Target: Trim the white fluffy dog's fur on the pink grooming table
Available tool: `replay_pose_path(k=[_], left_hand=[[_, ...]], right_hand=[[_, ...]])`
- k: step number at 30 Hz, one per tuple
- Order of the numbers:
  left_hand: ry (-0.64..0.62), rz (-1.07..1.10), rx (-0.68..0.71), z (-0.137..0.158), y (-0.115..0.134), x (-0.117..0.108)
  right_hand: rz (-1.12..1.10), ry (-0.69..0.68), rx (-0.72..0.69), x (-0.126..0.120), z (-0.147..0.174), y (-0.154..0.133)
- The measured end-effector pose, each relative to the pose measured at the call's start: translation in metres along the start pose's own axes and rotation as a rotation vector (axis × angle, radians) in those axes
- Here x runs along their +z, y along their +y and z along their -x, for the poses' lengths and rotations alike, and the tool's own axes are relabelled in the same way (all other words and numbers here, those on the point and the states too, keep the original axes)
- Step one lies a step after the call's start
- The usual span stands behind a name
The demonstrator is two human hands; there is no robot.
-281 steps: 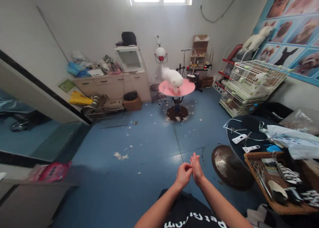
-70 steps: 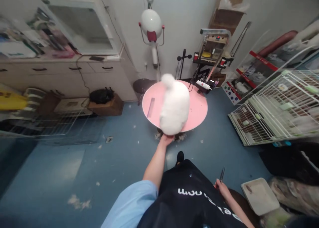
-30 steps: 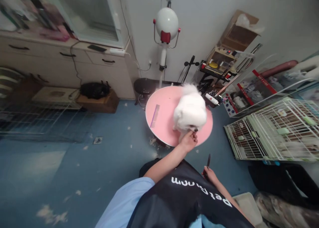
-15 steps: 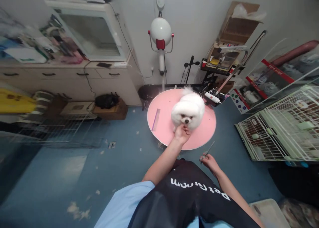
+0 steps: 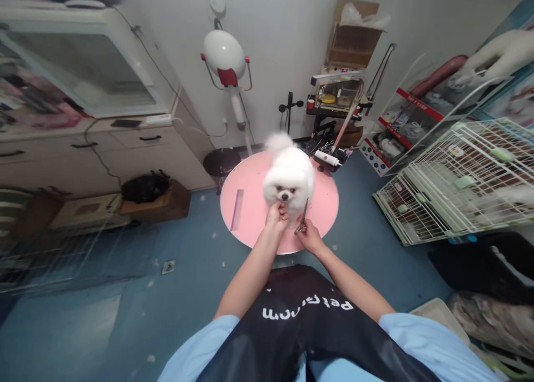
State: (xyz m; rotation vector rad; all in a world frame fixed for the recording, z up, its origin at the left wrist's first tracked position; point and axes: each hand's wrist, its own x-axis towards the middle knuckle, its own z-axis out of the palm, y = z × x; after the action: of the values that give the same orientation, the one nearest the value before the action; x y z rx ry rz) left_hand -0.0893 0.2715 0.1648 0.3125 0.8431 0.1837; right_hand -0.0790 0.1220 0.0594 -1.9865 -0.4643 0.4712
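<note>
A fluffy white dog [image 5: 294,168] stands on a round pink grooming table [image 5: 246,187], facing me. Under its chin, my left hand [image 5: 277,215] is closed with the fingers curled against the muzzle fur. My right hand [image 5: 309,236] grips a pair of scissors [image 5: 304,215], whose blades point up beside the dog's chest and front leg, on the right. Whether the blades touch the fur I cannot tell. A flat comb-like strip with a purple edge [image 5: 237,209] lies on the table's left part.
Behind the table stand a white lamp-like dryer [image 5: 225,53] and a black bin [image 5: 221,162]. A tool holder with a white bottle [image 5: 327,158] is at the table's back right edge. Wire cages [image 5: 454,187] stand on the right, a cardboard box [image 5: 171,201] on the left.
My right hand has brought the scissors from beside the table up to the dog's chest. My left hand stays at the chin. The view has turned to the right.
</note>
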Motion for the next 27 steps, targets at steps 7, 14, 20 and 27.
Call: replay_pose_path(k=[7,14,20,27], left_hand=[[0.019,-0.032,0.018,-0.005,0.0,0.008],[0.018,-0.003,0.042,-0.01,-0.003,0.018],[-0.005,0.156,0.042,-0.021,-0.017,0.026],[-0.021,0.325,0.043,-0.017,-0.026,0.042]], right_hand=[[0.087,0.048,-0.017,-0.003,-0.013,0.007],[0.098,0.029,-0.038,-0.025,-0.011,0.014],[0.604,-0.128,-0.293,-0.134,-0.034,-0.067],[1.79,-0.514,-0.544,-0.146,-0.086,-0.262]])
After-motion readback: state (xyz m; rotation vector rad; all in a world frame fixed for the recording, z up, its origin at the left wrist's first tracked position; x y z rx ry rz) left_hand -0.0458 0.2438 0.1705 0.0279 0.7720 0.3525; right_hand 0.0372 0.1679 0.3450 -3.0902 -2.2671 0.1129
